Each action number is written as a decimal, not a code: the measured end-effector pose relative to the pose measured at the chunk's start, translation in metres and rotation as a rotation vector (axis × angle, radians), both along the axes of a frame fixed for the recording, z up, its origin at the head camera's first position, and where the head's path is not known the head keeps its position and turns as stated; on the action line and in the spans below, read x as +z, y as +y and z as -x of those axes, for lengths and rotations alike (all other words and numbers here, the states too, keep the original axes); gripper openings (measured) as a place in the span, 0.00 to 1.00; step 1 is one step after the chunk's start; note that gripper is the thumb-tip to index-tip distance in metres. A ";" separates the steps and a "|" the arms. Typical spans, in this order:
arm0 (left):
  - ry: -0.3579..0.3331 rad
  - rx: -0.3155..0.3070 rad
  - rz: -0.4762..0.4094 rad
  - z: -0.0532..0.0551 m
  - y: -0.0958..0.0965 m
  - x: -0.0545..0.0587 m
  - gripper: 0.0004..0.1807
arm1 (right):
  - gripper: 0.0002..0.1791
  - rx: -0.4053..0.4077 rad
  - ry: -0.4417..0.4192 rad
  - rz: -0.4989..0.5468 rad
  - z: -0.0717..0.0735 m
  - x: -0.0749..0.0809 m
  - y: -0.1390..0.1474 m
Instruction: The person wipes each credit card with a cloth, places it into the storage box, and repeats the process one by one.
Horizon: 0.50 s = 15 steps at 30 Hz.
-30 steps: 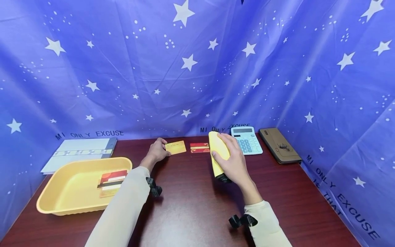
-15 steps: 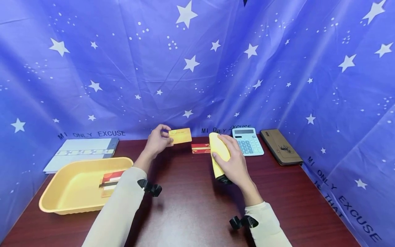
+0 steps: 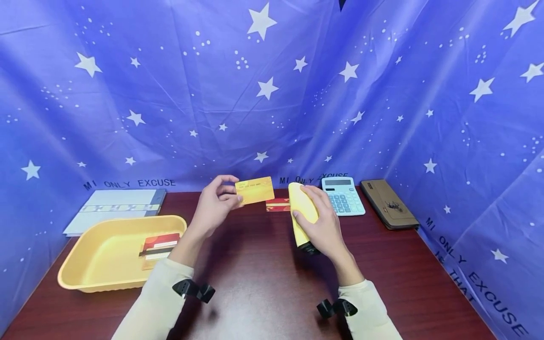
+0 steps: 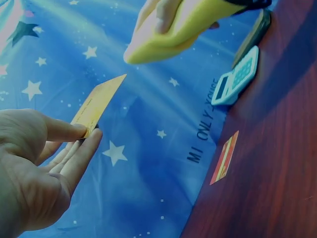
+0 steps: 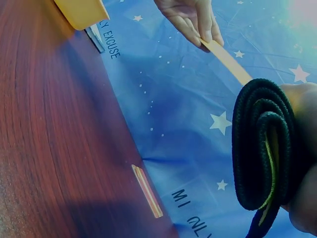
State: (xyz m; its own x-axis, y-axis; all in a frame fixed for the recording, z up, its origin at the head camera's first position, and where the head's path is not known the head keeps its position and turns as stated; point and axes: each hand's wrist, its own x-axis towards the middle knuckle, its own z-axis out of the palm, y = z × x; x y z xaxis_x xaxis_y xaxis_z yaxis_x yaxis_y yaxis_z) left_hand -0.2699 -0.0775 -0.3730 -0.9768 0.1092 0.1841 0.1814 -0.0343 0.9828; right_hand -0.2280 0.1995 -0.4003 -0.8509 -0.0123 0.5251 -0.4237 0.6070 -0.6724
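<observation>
Between thumb and fingers my left hand (image 3: 216,206) pinches a gold bank card (image 3: 256,190), raised above the table with its printed face toward the head camera. In the left wrist view the card (image 4: 100,102) is seen slanted, gripped at its lower end. My right hand (image 3: 321,225) holds a folded yellow cloth (image 3: 302,211); the right wrist view shows its thick black edge (image 5: 262,144) rolled in layers. Behind the cloth, a red card with a pale stripe (image 3: 278,204) lies on the table, its right end hidden in the head view.
A yellow tray (image 3: 91,283) at left holds red and gold cards (image 3: 159,250). Behind it lies a white-and-grey box or binder (image 3: 114,208). A light blue calculator (image 3: 343,197) and a brown wallet (image 3: 389,204) lie at back right, before a starry blue curtain (image 3: 212,94).
My left hand has lifted the gold card off the table and drawn it slightly right, closer to the cloth. The right hand keeps its hold on the cloth, nearly still.
</observation>
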 end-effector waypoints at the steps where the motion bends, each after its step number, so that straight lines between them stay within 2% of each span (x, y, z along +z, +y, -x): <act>1: 0.000 -0.001 -0.005 -0.004 -0.001 -0.001 0.27 | 0.35 0.002 0.004 0.001 0.000 0.000 0.000; 7: -0.003 0.016 -0.019 -0.018 -0.004 -0.011 0.25 | 0.35 0.022 0.015 0.012 -0.004 0.002 -0.005; 15: -0.024 0.048 -0.033 -0.021 -0.007 -0.022 0.25 | 0.36 0.025 0.016 0.004 -0.007 0.003 -0.011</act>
